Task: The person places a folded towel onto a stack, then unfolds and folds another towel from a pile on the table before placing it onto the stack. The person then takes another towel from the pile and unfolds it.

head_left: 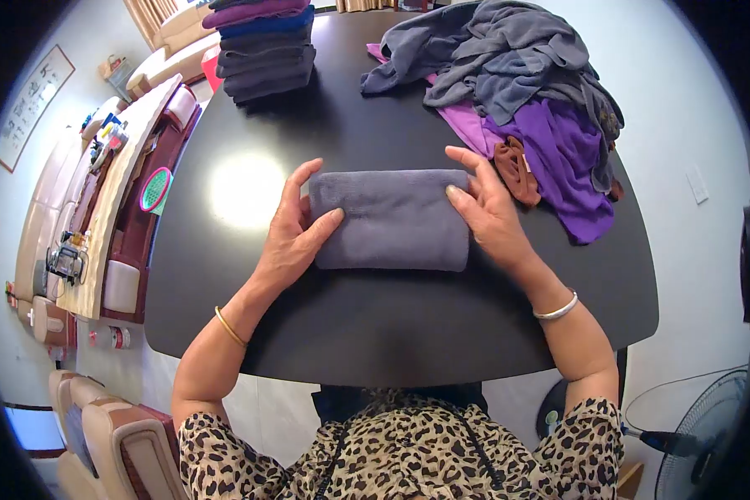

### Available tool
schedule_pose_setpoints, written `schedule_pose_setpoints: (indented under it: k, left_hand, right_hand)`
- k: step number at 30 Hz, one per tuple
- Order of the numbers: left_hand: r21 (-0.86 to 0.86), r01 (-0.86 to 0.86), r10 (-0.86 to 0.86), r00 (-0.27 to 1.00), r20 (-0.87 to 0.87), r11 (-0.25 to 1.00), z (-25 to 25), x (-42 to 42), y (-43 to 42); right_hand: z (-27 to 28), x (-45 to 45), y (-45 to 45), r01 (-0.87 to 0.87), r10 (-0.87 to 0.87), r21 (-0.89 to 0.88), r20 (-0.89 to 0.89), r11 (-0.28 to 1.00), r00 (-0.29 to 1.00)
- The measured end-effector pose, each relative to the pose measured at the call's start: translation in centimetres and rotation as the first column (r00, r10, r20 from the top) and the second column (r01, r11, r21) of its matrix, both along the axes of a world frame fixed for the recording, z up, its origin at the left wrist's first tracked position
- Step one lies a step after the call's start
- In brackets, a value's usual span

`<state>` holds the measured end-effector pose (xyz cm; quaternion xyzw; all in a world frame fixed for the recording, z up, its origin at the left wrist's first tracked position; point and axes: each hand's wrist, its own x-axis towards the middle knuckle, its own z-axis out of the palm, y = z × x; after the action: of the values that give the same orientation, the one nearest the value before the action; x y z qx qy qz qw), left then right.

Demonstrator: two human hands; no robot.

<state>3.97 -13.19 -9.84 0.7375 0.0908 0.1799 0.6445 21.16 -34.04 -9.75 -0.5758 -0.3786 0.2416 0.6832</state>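
Observation:
A folded grey towel [392, 225] is held between my two hands over the dark table [350, 333]. My left hand [296, 221] grips its left end, thumb on top and the other fingers at the edge and partly hidden behind it. At the right end my right hand [487, 208] has its thumb on the towel's upper corner, with the index finger raised. Beyond my right hand lies a loose heap of grey cloths [517, 62], with a purple cloth [558, 158] and a brown cloth [517, 171] at its near side.
At the table's far left stands a stack of folded towels [267, 62], grey, blue and purple. Left of the table is a long low table [129, 183] with a green and pink racket [156, 190]. A fan [708, 442] stands at the lower right, a beige chair [125, 442] at the lower left.

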Motion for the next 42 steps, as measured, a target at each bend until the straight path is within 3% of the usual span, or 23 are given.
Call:
schedule_pose_setpoints:
  k: [1,4,6,11,13,14,15,16,17,18,19,20,21,23,27,36,39,42]
  left_hand:
    - [0.015,-0.015,0.015,1.000,-0.024,1.000,-0.1,0.2,0.0]
    - [0.010,-0.020,0.020,0.996,-0.085,1.000,-0.3,0.2,0.3]
    - [0.000,-0.020,0.020,0.996,-0.088,1.000,-0.3,0.1,0.2]
    - [0.049,-0.045,0.050,0.993,-0.103,0.998,-0.2,0.4,0.0]
    - [0.264,-0.113,0.157,0.975,-0.154,0.958,-0.4,0.4,0.4]
    - [0.266,-0.114,0.159,0.975,-0.153,0.957,-0.5,0.4,0.5]
    - [0.384,-0.125,0.184,0.976,-0.119,0.915,-0.5,0.3,0.6]
    - [0.495,-0.137,0.204,0.975,-0.083,0.858,-0.5,0.3,0.6]
    - [0.495,-0.137,0.204,0.975,-0.083,0.858,-0.4,0.3,0.5]
    - [0.687,-0.197,0.214,0.975,0.061,0.700,-0.4,0.3,0.4]
    - [0.825,-0.269,0.186,0.962,0.201,0.498,-0.3,0.3,0.2]
    - [0.825,-0.266,0.184,0.963,0.199,0.498,-0.1,0.2,0.0]
    - [0.874,-0.190,0.106,0.982,0.159,0.448,0.4,-0.1,-0.5]
    - [0.934,0.007,-0.026,1.000,0.002,0.357,0.8,-0.4,-1.2]
    - [0.942,0.182,-0.004,0.982,-0.188,0.281,0.5,-0.6,-1.9]
    - [0.971,0.103,0.010,0.994,-0.108,0.217,1.7,-1.0,-2.9]
    - [0.972,0.136,-0.069,0.990,-0.124,0.194,2.6,-0.8,-4.3]
    - [0.965,0.169,-0.134,0.980,-0.144,0.202,2.7,0.4,-5.4]
  right_hand:
    - [-1.1,0.5,0.3,0.085,-0.074,-0.058,0.164,0.995,0.984]
    - [-2.3,1.0,0.3,0.204,-0.142,-0.180,0.308,0.962,0.941]
    - [-2.4,1.1,0.4,0.191,-0.138,-0.188,0.262,0.963,0.955]
    - [-2.3,0.9,0.5,0.331,-0.216,-0.162,0.487,0.930,0.846]
    - [-0.9,0.6,0.2,0.354,-0.220,-0.217,0.470,0.910,0.855]
    - [-0.2,0.5,0.1,0.372,-0.223,-0.272,0.453,0.888,0.863]
    - [0.3,0.5,-0.1,0.371,-0.222,-0.270,0.453,0.889,0.863]
    - [0.6,0.4,-0.3,0.404,-0.218,-0.140,0.662,0.904,0.717]
    - [1.1,0.3,-0.6,0.401,-0.223,-0.006,0.824,0.916,0.521]
    - [1.8,-0.3,-0.7,0.402,-0.222,-0.007,0.824,0.916,0.522]
    - [2.6,-1.2,-0.7,0.315,-0.116,-0.032,0.892,0.948,0.438]
    - [2.9,-1.8,-0.7,0.230,-0.015,-0.067,0.941,0.971,0.338]
    - [1.7,-2.0,-0.7,0.232,-0.018,-0.066,0.940,0.970,0.340]
    - [-1.4,-2.0,-0.3,0.234,0.253,-0.319,0.929,0.919,0.271]
    - [-1.2,-1.8,-0.1,0.226,0.261,-0.320,0.931,0.920,0.254]
    - [-1.6,-1.9,-0.2,0.196,0.204,-0.261,0.941,0.945,0.270]
    - [-1.5,-1.4,-0.2,0.155,-0.040,-0.060,0.820,0.986,0.572]
    - [-1.5,-0.7,-0.6,0.174,-0.152,0.054,0.773,0.983,0.616]
